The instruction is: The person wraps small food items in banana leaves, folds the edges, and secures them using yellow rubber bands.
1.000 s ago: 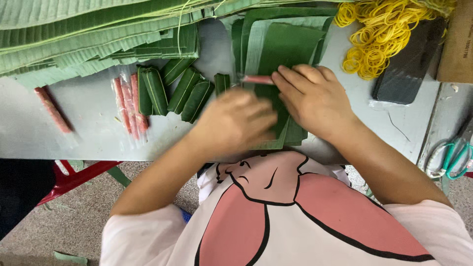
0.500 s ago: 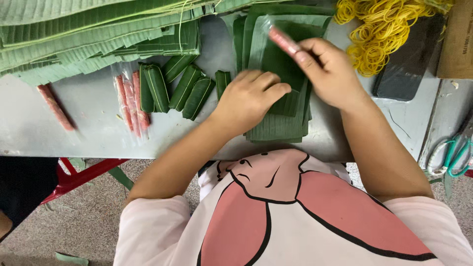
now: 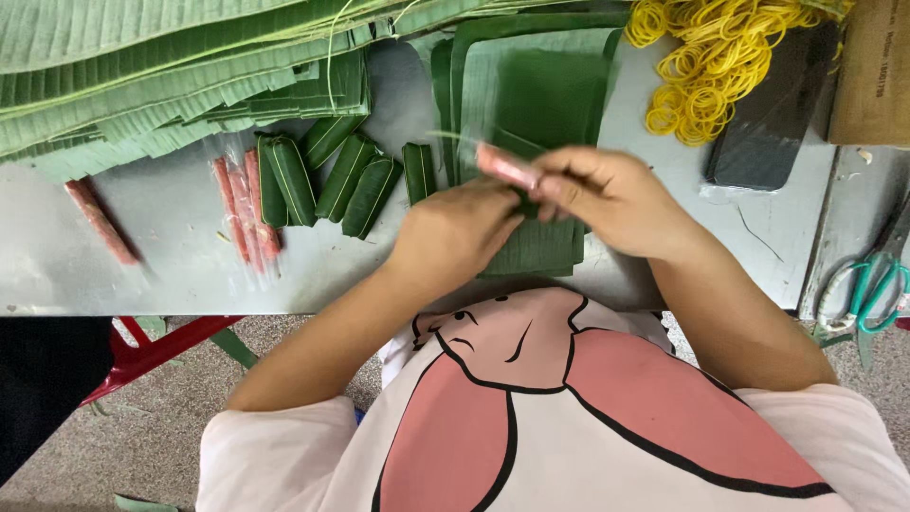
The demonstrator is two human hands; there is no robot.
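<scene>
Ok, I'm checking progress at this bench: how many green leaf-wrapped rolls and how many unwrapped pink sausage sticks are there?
Green leaf-wrapped rolls on the grey table: 5
Pink sausage sticks in clear film lying on the table: 4, as far as the bunch shows
Pink sausage stick in the right hand: 1
Total: 10

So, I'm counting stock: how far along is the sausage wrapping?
Done: five leaf-wrapped rolls lie on the table. In hand: the right hand holds one pink sausage over the cut leaf stack, the left hand beside it. Left: several bare sausages, one more apart, and unused rubber bands.
</scene>
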